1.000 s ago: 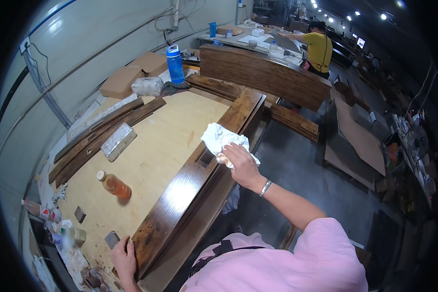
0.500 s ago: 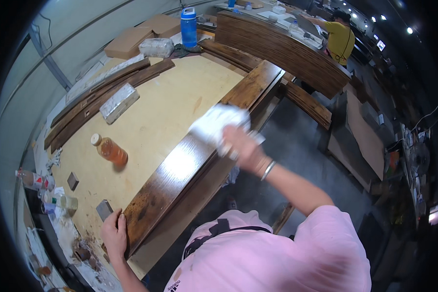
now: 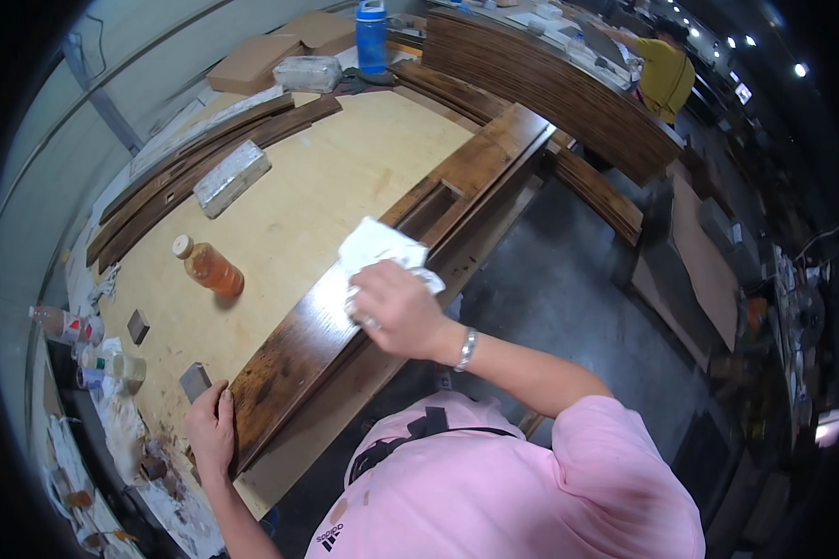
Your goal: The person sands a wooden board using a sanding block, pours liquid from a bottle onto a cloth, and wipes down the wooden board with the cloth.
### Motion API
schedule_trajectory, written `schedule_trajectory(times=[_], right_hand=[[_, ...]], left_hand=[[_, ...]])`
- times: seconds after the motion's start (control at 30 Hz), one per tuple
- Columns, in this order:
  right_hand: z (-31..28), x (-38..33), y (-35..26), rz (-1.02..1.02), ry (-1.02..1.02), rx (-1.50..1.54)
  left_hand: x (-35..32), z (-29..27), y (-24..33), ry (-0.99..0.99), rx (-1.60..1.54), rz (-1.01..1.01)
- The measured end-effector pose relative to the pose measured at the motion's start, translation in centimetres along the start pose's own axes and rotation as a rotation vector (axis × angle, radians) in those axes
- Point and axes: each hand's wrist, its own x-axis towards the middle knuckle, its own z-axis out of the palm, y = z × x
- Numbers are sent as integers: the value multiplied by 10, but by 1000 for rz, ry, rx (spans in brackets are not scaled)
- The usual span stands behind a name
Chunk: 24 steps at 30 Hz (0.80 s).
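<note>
A long, dark brown, glossy wooden board (image 3: 289,368) runs diagonally across the near edge of the pale worktable. It has a rectangular recess toward its far end. My right hand (image 3: 397,309) is closed around a crumpled white cloth (image 3: 375,244), which lies against the board's top around mid-length. At the board's near end, my left hand (image 3: 212,436) grips the edge, with the thumb and fingers bent; the undersides of the fingers are hidden. Just beyond that hand lies a small grey block (image 3: 195,381).
On the worktable (image 3: 289,228) stand a bottle of amber liquid (image 3: 216,272) and a wrapped block (image 3: 233,177). Dark wooden strips (image 3: 149,219) lie along its far left side. A blue bottle (image 3: 371,42) is at the back. Another person (image 3: 666,76) works at the far right.
My right hand has drawn the white cloth along the board toward me and to the left, uncovering the recess. My left hand stays at the near end.
</note>
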Motion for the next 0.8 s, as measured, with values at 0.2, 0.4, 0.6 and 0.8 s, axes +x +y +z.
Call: schedule_trajectory(times=[0.2,0.4,0.6,0.8], right_hand=[[-24,32,-53,641,79,848],[7,31,-75,614,-117,1046],[-26,29,4,206,76,225],[-2,9,6,22,30,46]], left_hand=[[-4,11,51,104,-278,266],[3,36,136,-89,-524,334],[-32,-46,20,671,-361,-75],[-121,7,-168,651,-57,-570]])
